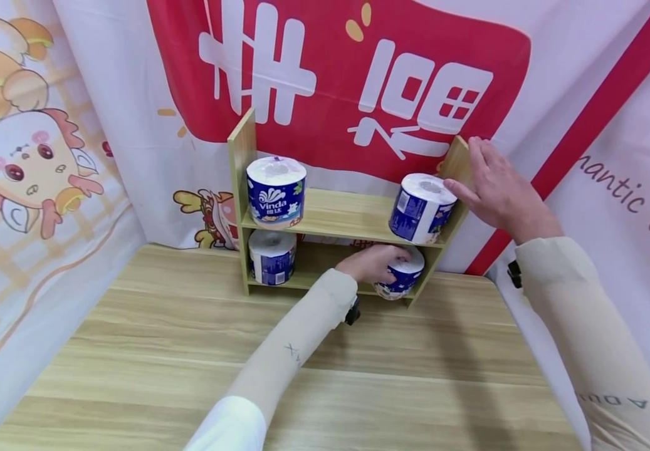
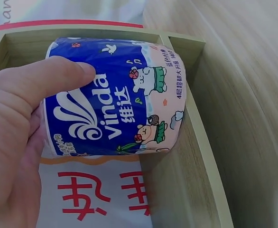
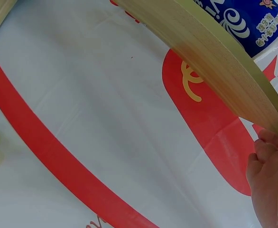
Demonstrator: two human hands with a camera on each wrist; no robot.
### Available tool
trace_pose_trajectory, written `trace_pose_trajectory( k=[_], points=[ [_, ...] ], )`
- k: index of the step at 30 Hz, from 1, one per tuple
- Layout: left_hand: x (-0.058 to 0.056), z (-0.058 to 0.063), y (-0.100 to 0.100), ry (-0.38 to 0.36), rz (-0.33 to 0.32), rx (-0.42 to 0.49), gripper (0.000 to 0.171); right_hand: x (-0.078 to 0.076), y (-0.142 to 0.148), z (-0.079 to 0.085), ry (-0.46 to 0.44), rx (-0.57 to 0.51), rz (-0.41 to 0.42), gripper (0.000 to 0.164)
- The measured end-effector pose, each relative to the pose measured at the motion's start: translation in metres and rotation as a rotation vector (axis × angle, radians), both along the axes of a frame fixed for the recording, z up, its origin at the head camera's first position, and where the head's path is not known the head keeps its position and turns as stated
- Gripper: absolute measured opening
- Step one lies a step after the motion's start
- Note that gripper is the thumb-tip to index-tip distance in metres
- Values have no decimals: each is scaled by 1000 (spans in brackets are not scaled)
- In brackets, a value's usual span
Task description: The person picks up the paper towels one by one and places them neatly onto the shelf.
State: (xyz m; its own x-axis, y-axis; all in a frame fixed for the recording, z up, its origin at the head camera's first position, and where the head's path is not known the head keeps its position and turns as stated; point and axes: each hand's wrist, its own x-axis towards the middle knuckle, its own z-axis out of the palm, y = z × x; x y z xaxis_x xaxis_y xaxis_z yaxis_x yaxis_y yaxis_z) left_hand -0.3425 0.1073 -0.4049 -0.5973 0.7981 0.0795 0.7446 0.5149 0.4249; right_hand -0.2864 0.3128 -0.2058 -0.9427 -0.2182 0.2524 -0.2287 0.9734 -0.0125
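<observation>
On the lower shelf at the right, my left hand (image 1: 374,263) grips a blue-wrapped toilet paper roll (image 1: 399,282). The left wrist view shows the thumb of that hand (image 2: 20,99) lying across the Vinda label of the roll (image 2: 115,99); its other fingers are mostly hidden behind. My right hand (image 1: 502,188) rests against the top of the wooden shelf's right side panel (image 1: 457,164), fingers extended. Its thumb points to the toilet paper roll (image 1: 422,210) on the upper right; whether they touch I cannot tell. In the right wrist view, the hand (image 3: 274,175) meets the panel edge (image 3: 215,61).
Two more toilet paper rolls stand at the shelf's left, an upper roll (image 1: 276,194) and a lower roll (image 1: 272,258). The shelf sits at the back of a wood-grain table (image 1: 189,351), close to a printed curtain (image 1: 325,144). Another curtain (image 1: 601,207) hangs at the right.
</observation>
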Motion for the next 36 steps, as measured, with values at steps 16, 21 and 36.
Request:
trace_pose_trajectory(
  k=[16, 21, 36],
  points=[
    [29, 8, -32, 345, -70, -60, 71, -3, 0, 1, -12, 6, -5, 97],
    [52, 21, -56, 456, -134, -90, 67, -3, 0, 2, -23, 11, -14, 99],
    [120, 52, -152, 651, -82, -173, 59, 6, -3, 9, -5, 78, -4, 100]
  ],
)
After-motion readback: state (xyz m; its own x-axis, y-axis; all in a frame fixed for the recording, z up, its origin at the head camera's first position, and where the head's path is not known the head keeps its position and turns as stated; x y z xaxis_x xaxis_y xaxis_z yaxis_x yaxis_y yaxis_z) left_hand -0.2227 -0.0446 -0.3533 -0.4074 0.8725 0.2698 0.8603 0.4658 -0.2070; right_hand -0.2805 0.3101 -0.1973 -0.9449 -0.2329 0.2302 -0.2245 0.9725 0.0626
